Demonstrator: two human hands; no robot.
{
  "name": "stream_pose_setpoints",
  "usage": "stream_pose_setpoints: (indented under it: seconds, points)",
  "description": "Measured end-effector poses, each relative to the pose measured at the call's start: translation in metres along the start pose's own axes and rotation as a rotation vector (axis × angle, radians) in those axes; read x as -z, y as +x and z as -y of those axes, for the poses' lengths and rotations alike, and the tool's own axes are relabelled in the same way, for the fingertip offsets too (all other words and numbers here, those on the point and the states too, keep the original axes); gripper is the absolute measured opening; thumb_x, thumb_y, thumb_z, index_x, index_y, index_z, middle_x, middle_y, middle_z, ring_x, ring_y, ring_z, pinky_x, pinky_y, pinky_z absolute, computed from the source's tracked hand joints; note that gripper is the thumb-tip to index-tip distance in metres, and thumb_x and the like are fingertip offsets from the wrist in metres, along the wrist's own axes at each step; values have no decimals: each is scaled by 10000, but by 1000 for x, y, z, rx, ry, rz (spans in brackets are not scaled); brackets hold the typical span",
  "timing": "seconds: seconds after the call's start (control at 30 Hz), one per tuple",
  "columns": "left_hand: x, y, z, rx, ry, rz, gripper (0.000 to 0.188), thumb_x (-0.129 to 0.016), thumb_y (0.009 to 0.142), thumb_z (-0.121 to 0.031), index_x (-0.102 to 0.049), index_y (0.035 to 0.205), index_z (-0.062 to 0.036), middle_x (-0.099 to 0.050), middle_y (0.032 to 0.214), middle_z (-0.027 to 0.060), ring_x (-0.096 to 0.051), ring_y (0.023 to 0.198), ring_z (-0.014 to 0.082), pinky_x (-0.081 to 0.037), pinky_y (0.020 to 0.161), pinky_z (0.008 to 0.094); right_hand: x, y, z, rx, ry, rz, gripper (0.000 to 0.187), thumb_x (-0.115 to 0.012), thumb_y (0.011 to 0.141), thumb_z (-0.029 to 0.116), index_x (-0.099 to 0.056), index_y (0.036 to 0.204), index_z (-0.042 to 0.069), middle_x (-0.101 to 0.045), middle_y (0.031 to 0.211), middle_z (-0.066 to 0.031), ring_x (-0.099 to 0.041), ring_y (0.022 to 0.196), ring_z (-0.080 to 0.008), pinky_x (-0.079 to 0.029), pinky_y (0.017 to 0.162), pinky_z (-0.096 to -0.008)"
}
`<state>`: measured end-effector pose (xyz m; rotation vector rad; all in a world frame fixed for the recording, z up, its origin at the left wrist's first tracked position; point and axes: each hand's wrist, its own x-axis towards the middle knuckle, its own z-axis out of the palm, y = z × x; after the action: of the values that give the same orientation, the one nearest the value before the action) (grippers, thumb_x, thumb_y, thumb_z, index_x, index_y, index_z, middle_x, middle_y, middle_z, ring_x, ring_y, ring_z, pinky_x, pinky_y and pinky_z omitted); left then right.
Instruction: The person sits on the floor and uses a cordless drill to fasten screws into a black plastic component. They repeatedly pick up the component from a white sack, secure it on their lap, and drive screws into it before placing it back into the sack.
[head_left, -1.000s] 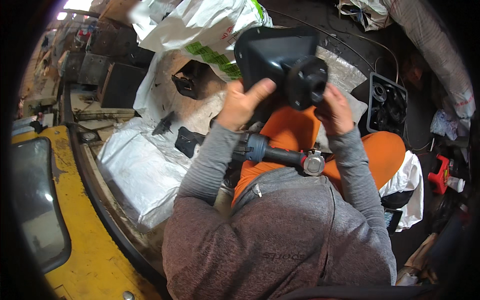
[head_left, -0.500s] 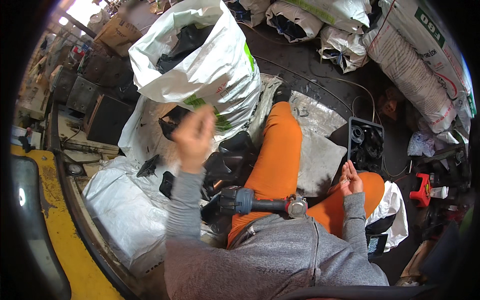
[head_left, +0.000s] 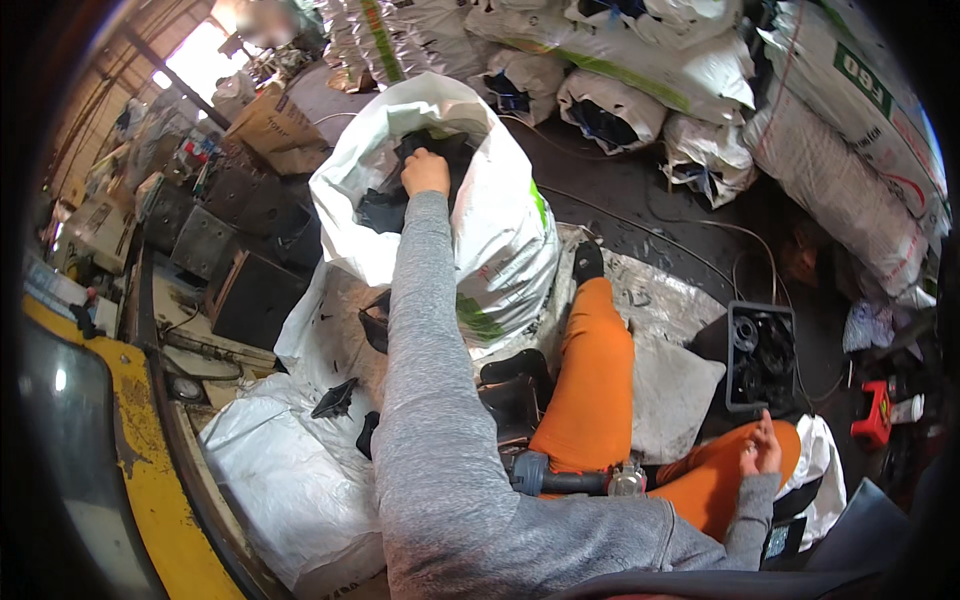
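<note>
My left hand (head_left: 427, 172) reaches far forward into the mouth of an upright white woven sack (head_left: 500, 230). Its fingers are curled closed against dark pieces; what they grip is hidden. Black plastic-looking parts (head_left: 383, 212) lie inside the sack. Over my right knee, near a grey bin (head_left: 735, 375) of black parts, my right hand (head_left: 762, 455) is raised with fingers stretched out and nothing visible in them. A dark handheld power tool (head_left: 575, 482) with a clear end piece lies across my lap. Several black parts (head_left: 515, 395) sit between the sack and my left leg.
Stuffed white sacks (head_left: 610, 110) are piled along the back and right. A thin cable (head_left: 640, 215) runs over the dark floor. A yellow machine frame (head_left: 140, 420) and dark metal blocks (head_left: 250, 300) stand at left. A red tool (head_left: 872, 415) lies at far right.
My left hand has gone forward from beside the sack into its mouth, and its fingers are now closed. The whole view has shifted, and my right hand stays over the right knee.
</note>
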<state>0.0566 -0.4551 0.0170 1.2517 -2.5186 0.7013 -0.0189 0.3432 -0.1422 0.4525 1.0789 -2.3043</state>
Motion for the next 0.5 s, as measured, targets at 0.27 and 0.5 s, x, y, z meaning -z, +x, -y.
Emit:
stream_pose_setpoints:
  seconds: [0.27,0.5]
  points:
    - [151,-34,37,-466,-486,-930,198,-738,703,-124,-698,871,-25,-642,808,162,-610,744,314,-485,681,447,-20,-3,40,182,146,90,647,-453,894,-54,-244,1504,-2,-215,1577,-190,-229,1463,-282,-339,1123,-350]
    - [322,-217,-118,-758,-1067,-338,296,-617,798,73,-643,1092,48,-615,795,113,-580,656,198,-486,617,319,-60,-13,16,50,399,19,523,-450,816,-134,-510,1317,4,-633,1124,-118,-626,1080,-230,-526,968,-419]
